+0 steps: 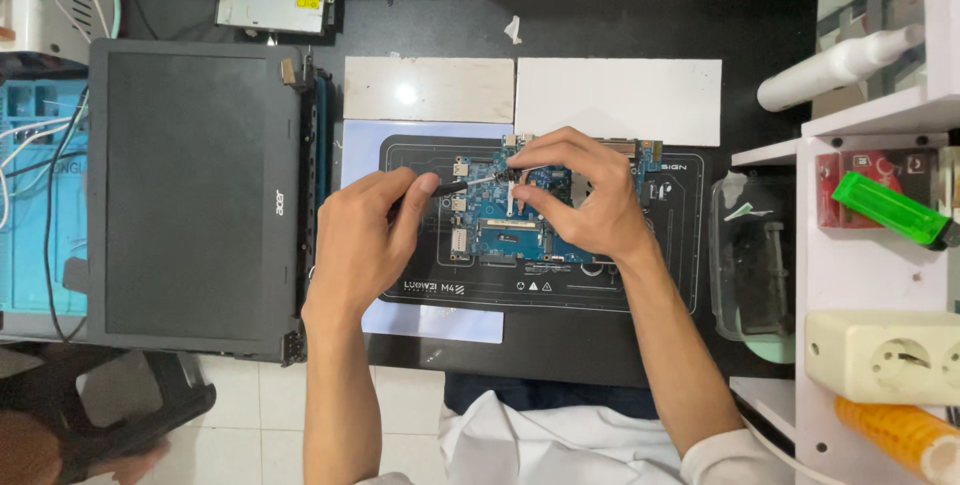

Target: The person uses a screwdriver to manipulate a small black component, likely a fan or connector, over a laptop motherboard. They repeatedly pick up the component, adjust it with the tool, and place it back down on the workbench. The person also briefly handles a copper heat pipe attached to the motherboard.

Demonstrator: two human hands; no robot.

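i am working on the blue circuit board [520, 220], which is lying flat on the dark work mat [400, 160] right under my fingertips, its long axis running from my left hand across to my right. i judge it is lying component side up so i can be getting at its parts. my left hand [365, 240] is pinching a thin dark tool [450, 187], fingers narrow around it, and the tool is pointing to the right toward the middle of the board, nearly level with the mat. my right hand [580, 195] is arching over the board's far edge, fingers closing together on something small and pale at the tool's tip; what it is i cannot tell. beyond my right fingertips two pale rectangular tiles [530, 95] are lying side by side. out past my left hand a closed black laptop lid [190, 195] is resting. past my right wrist a clear plastic tub [755, 255] is sitting, and further out a white shelf [870, 120] is carrying a green lighter [893, 210].
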